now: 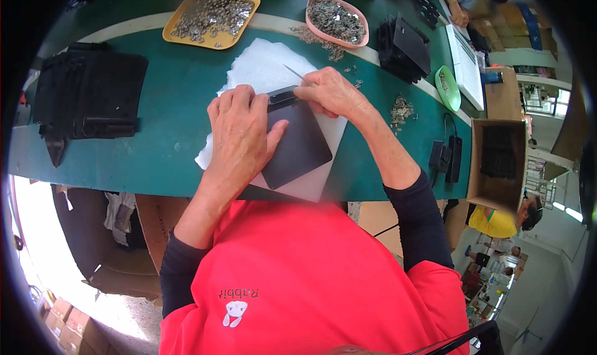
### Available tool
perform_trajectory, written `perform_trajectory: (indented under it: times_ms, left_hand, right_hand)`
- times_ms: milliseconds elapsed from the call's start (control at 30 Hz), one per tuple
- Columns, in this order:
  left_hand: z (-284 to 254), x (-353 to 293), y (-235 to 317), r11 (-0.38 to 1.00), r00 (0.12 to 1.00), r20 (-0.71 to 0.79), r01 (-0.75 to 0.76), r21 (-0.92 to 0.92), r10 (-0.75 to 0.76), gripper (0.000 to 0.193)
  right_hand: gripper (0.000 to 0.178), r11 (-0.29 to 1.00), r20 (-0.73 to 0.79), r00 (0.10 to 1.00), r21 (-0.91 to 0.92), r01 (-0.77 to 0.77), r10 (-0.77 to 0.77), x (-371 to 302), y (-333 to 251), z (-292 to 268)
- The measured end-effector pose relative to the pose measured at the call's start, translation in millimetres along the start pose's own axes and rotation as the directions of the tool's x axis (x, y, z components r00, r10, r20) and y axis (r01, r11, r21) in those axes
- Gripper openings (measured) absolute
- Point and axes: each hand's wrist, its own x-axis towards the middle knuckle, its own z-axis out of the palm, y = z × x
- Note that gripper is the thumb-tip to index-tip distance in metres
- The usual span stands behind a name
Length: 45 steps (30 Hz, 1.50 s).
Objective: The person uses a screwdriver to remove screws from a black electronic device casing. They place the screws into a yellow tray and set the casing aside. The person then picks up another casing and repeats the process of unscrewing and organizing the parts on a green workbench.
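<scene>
A flat black plastic panel (297, 144) with rounded corners lies tilted on a white sheet (331, 162) in front of me. My left hand (238, 131) holds its left side, the thumb on its face and the fingers bent by its far left corner. My right hand (328, 93) is at the panel's far end, closed around a thin pointed metal tool (292, 70). The tip sticks out to the far left, above white foam padding (267, 61). Right-hand fingers partly hide the black strip (282, 96) along the panel's far edge.
Small metal parts fill a yellow tray (166, 32), a pink tray (367, 39) and a green bowl (457, 100); loose ones (401, 111) lie nearby. Black panels are stacked left (93, 93) and right (404, 47). A cardboard box (476, 162) stands right. Another person's hand (459, 16) shows at far right.
</scene>
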Motion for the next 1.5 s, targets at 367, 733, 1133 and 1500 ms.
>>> perform_trajectory:
  times_ms: [367, 733, 1133, 1500]
  left_hand:
    - [15.5, 11.6, 18.6, 0.997, 0.992, 0.100, 0.073, 0.039, -0.076, 0.052]
    - [23.0, 8.5, 22.3, 0.993, 0.991, 0.084, 0.096, 0.069, -0.102, 0.054]
    - [29.6, 9.0, 24.1, 0.994, 0.996, 0.079, 0.037, 0.099, -0.045, 0.056]
    - [30.4, 7.5, 24.8, 0.992, 0.993, 0.068, 0.088, 0.090, -0.094, 0.056]
  right_hand:
    - [0.034, 0.900, -0.300, 0.895, -0.386, 0.202, -0.330, -60.7, 25.2, 26.4]
    - [0.043, 0.817, -0.250, 0.953, -0.577, -0.008, -0.168, -76.0, 12.6, 50.3]
    - [0.020, 0.683, 0.038, 0.961, -0.696, 0.221, -0.273, -57.9, -17.7, 4.2]
    - [0.029, 0.820, -0.122, 0.977, -0.568, 0.078, -0.177, -62.5, 7.8, 25.5]
